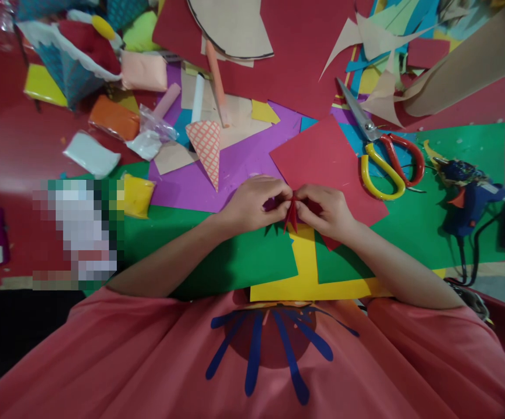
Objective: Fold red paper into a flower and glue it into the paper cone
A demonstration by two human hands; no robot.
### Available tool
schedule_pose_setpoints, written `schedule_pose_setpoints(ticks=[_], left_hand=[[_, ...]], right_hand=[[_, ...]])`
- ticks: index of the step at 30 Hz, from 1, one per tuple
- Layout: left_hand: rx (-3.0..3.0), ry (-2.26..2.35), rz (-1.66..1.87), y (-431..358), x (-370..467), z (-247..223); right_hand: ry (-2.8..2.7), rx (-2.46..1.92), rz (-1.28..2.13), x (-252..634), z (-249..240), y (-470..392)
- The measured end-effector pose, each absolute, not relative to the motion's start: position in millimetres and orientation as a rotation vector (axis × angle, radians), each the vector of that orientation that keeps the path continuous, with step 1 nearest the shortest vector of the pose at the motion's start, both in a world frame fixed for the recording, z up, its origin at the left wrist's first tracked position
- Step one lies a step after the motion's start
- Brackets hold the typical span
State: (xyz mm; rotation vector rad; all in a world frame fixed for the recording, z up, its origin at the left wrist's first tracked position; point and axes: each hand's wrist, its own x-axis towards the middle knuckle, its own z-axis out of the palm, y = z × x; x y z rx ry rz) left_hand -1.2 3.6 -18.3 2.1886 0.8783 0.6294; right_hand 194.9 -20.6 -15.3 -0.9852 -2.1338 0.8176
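- Two bare hands work together: the left hand and the right hand both pinch, thumb against fingers, one small folded red paper piece.
- This single piece is left of, and nearer the wearer than, the steel scissors with one yellow and one red handle. It looks sharply creased, pinched narrow at the top, with pointed flaps spreading below the fingertips.
- One flat red paper sheet is just left of the scissors, partly under the right hand.
- One purple paper sheet is farther left of the scissors, bearing one cream paper cone with an orange lattice.
- One blue glue gun with a black cable is right of the scissors.
- One large rolled beige paper tube is beyond the scissors, to their right.
- Well left of the scissors are two yellow packets, one orange packet, one pale pink packet and one smooth white packet.
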Motion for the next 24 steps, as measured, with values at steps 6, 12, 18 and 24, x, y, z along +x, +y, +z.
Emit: schedule_pose_setpoints(ticks=[6,12,18,24], left_hand=[[2.143,0.871,0.790,0.1,0.6,-20.2],[2.104,0.845,0.909,-1.3,0.7,-20.8],[2.264,0.806,0.982,1.5,-0.3,-25.5],[2.319,0.805,0.994,1.6,-0.4,-26.5]], right_hand=[[-2.116,-0.971,0.771,194.6,-12.5,-20.0],[-2.013,-0.997,0.780,194.4,-12.3,-20.2],[-1.965,-0.993,0.784,193.5,-11.8,-19.5],[-2.001,-0.932,0.725,195.1,-10.9,-18.5]])
